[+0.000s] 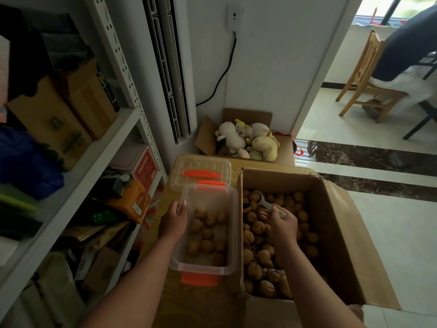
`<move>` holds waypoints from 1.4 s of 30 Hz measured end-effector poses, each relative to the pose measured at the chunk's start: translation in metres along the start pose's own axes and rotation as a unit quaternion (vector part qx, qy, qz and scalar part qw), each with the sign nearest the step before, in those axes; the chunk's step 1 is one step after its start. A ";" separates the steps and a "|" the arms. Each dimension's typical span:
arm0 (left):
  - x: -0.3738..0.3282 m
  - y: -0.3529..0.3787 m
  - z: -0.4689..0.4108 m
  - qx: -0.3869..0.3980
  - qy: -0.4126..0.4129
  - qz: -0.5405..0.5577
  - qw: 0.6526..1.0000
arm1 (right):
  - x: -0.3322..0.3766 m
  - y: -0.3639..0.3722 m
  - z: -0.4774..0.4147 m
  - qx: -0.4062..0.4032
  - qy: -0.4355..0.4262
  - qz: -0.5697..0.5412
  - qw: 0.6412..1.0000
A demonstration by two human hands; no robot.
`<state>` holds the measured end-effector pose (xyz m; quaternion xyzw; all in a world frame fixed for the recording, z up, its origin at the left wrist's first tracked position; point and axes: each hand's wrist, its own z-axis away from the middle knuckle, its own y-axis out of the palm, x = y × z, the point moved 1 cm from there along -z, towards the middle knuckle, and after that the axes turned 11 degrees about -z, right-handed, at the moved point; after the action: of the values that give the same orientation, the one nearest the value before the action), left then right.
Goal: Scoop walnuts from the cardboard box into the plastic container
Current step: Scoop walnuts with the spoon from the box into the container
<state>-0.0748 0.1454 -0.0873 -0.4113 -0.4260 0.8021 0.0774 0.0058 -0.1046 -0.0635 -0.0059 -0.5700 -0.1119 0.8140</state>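
A large open cardboard box point(335, 233) on the right holds several walnuts point(259, 256). To its left stands a clear plastic container point(212, 268) with orange latches, with several walnuts point(205, 235) in its bottom. My left hand point(173, 220) grips the container's left rim. My right hand point(281, 224) is inside the box, shut on the handle of a white scoop point(262, 201). The scoop's bowl lies among the walnuts at the box's far left.
The container's clear lid point(201, 171) lies just behind it on a wooden surface point(160, 209). A box of plush toys point(246, 140) sits further back. A metal shelf point(94, 147) full of cartons stands at the left. A wooden chair point(364, 79) and a seated person are at the far right.
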 end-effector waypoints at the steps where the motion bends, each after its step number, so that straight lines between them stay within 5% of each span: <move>1: 0.000 0.000 0.000 0.000 0.000 -0.001 1.000 | 0.000 -0.002 0.001 -0.009 0.010 -0.032 0.999; 7: -0.001 0.000 0.002 -0.004 0.006 -0.004 1.000 | 0.006 -0.014 0.008 -0.023 0.066 -0.227 0.971; 13: 0.000 0.000 0.001 -0.002 0.002 -0.014 1.000 | 0.022 -0.024 0.017 0.048 0.013 -0.247 0.968; 22: 0.005 0.002 -0.004 0.003 0.003 -0.008 1.000 | 0.033 -0.031 0.030 0.191 -0.031 -0.136 0.972; 27: 0.006 0.003 -0.004 0.004 0.001 -0.007 1.000 | 0.033 -0.032 0.031 0.163 -0.085 -0.097 0.978; 33: 0.006 0.002 -0.003 0.002 0.009 0.000 1.000 | 0.026 -0.043 0.023 0.025 -0.165 0.010 0.986; 37: 0.006 0.003 -0.003 0.004 0.001 -0.001 1.000 | 0.016 -0.054 0.015 0.008 -0.189 0.194 0.963; 42: 0.003 0.003 -0.002 0.005 -0.001 0.004 1.000 | 0.014 -0.050 0.019 0.059 -0.245 0.297 0.921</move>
<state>-0.0745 0.1464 -0.0917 -0.4118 -0.4207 0.8049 0.0750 -0.0164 -0.1535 -0.0496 -0.1541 -0.7290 0.1743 0.6438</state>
